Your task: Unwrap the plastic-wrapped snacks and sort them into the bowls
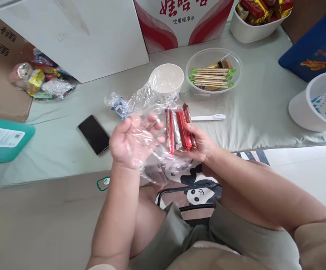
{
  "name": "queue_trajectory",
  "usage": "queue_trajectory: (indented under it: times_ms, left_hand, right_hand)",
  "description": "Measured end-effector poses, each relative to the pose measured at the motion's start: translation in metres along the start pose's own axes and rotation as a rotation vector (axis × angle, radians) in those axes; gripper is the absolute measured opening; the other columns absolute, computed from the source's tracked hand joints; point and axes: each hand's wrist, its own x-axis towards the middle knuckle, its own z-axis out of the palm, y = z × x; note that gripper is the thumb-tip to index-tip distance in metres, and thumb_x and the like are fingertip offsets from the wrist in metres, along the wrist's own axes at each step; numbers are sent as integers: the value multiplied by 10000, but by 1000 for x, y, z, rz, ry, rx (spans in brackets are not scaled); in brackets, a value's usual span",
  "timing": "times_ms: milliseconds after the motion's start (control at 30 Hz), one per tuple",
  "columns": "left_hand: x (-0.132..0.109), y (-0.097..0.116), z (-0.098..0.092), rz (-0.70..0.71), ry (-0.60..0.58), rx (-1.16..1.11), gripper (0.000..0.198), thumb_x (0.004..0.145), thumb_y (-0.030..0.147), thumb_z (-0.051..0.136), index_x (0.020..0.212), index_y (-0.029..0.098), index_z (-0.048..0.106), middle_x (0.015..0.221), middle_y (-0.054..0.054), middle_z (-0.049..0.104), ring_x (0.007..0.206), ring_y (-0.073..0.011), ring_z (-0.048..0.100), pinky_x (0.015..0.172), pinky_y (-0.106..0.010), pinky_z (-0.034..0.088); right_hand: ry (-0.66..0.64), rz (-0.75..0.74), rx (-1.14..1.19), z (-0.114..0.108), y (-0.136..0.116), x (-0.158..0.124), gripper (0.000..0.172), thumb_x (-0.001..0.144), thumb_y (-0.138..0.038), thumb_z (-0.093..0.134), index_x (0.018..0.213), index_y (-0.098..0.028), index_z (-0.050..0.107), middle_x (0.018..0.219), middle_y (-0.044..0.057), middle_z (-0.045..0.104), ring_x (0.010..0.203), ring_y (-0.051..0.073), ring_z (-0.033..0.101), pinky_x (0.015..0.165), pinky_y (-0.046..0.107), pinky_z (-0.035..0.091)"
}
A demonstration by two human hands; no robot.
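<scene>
My right hand [198, 142] is closed around several snack bars [183, 129] in red, brown and silver wrappers, held side by side above the table edge. A clear plastic bag [148, 144] spreads crinkled between my hands. My left hand [136, 138] is turned palm up with its fingers apart and slightly curled, and the film lies over its palm and fingers. Just beyond stands a white paper cup [167, 80], with some of the clear film touching its side. A blue-and-clear wrapper [120, 107] lies left of the cup.
A phone [93, 134] lies left of my hands. Behind the right hand is a white plastic handle [209, 117]. A clear bowl [214, 56] holds thin sticks with green ends. Boxes [184, 35] line the back; a white bin [300, 108] stands right.
</scene>
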Motion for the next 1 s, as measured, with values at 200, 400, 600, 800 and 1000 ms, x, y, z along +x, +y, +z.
queue_trajectory:
  times_ms: [200,400,600,800,1000]
  left_hand:
    - [6,-13,-11,184,216,-33,563,865,627,538,744,207,183,860,-51,482,770,-175,418,545,-332,243]
    - [13,-41,17,105,100,185,564,881,792,292,752,246,352,837,-70,471,785,-216,490,630,-380,380]
    - [10,-25,-9,327,216,341,670,780,935,314,770,273,421,840,-56,493,838,-230,515,676,-373,383]
    - [14,-22,-36,432,294,297,646,800,904,367,736,263,409,826,-50,499,863,-213,519,676,-348,405]
    - [19,-22,-21,393,241,238,643,866,852,342,684,240,410,800,-53,523,792,-190,534,670,-343,477]
  right_hand:
    - [18,26,33,-1,-3,-1,528,620,-408,928,1035,-306,618,931,-51,791,864,209,761,754,393,665]
    - [-29,58,-27,2,10,3,604,626,-449,906,1123,-298,596,898,-31,778,857,240,758,769,426,654]
    - [107,-51,-31,4,1,2,676,599,-256,908,1141,-321,511,932,-80,747,747,146,722,629,299,623]
    - [233,-291,-110,12,-19,-11,681,576,-244,896,1120,-321,494,920,-85,702,741,144,695,659,326,638]
    - [406,-777,-288,11,-62,-21,584,654,-235,815,1139,-396,533,955,-71,669,838,177,693,726,367,617]
